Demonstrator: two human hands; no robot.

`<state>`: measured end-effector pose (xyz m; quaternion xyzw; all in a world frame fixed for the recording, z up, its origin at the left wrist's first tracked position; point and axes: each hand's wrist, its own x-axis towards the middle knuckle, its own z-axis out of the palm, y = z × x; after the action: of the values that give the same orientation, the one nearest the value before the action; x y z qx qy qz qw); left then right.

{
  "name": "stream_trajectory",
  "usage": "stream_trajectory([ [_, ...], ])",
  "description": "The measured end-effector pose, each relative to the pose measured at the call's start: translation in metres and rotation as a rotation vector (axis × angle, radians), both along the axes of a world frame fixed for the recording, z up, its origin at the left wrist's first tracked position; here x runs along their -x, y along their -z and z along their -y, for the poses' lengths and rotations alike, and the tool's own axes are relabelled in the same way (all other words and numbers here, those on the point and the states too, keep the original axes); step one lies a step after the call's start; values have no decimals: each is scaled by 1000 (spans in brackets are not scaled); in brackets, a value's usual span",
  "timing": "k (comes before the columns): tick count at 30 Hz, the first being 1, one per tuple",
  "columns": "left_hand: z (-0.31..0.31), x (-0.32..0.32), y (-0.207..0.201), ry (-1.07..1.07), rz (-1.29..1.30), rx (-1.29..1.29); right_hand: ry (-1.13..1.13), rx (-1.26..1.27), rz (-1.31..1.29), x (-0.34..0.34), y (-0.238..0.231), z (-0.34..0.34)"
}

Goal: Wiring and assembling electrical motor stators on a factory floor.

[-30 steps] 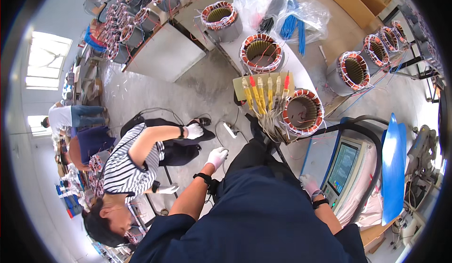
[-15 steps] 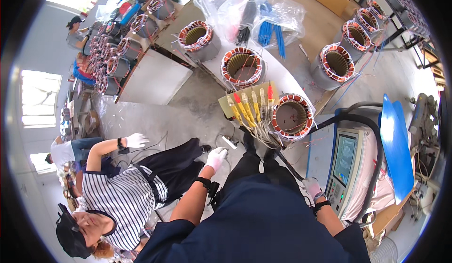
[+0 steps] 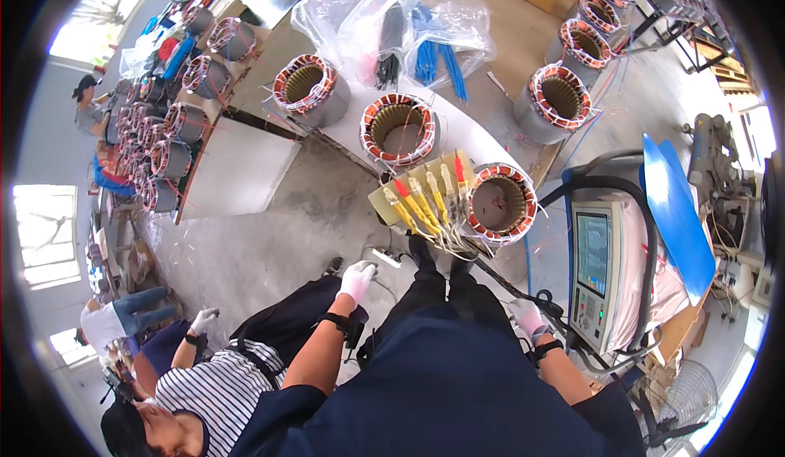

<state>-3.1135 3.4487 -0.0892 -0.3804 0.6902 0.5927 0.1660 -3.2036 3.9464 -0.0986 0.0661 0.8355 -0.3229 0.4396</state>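
Note:
In a white glove, my left hand (image 3: 357,281) hangs low with loosely bent fingers and nothing visible in it. My right hand (image 3: 526,314), also gloved, is low beside a black cable (image 3: 500,282); its fingers look loose, and I cannot tell whether they touch the cable. Ahead, a motor stator (image 3: 501,205) with orange, white-laced windings sits at the near end of a white table (image 3: 478,122). Against its left side is a tan board (image 3: 383,205) carrying several test clips (image 3: 425,199) with yellow and red sleeves. Another stator (image 3: 399,130) stands just behind.
On my right is a tester (image 3: 592,261) with a lit screen, beside a blue sheet (image 3: 679,220). Clear plastic bags (image 3: 339,28) with blue sleeving lie farther back. A co-worker in a striped shirt (image 3: 221,379) is close on my left. Many stators crowd a bench (image 3: 237,171).
My view has turned a little, shifting the tables and stators leftward. The co-worker's gloved hand has drawn back to the left. Both my hands still hang low.

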Motion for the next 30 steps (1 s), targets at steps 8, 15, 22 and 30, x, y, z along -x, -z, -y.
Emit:
stream_trajectory([
  [8, 24, 36, -11, -49, -59, -132, 20, -74, -109, -29, 3, 10],
  [15, 18, 61, -14, 56, -108, -146, 88, -130, -79, -53, -14, 14],
  [22, 26, 67, -16, -4, -119, -235, 112, -192, -53, -52, -22, 31],
  [30, 40, 59, -35, 1, -185, -121, -171, -163, -280, -41, 21, 21],
])
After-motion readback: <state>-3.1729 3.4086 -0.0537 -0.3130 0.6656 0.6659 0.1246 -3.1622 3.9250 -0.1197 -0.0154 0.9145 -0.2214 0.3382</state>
